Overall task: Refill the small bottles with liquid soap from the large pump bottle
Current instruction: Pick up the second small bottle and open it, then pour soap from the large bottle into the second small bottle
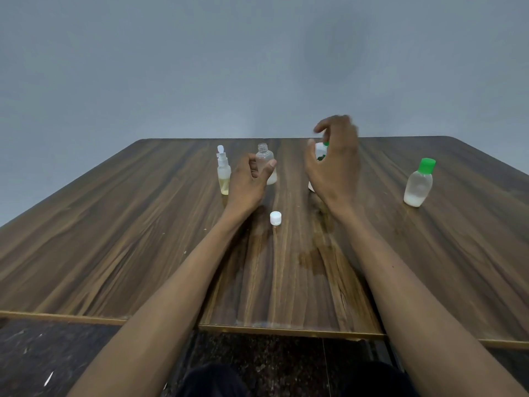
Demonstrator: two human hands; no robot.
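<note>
My left hand [248, 179] curls around an uncapped clear small bottle [265, 159] that stands on the wooden table [114, 224]; thumb and fingers lie at its sides. Its white cap [275, 218] lies on the table nearer to me. My right hand [335, 159] hovers, blurred, fingers apart, in front of the large white pump bottle [320, 150] with a green top, which it mostly hides. A small spray bottle [223, 174] with yellowish liquid stands left of my left hand. A small green-capped bottle [418, 183] stands far right.
The table's near edge [286, 329] runs across below my forearms, with dark speckled floor beneath. A damp stain [312, 259] marks the wood between my arms. A plain grey wall rises behind the table.
</note>
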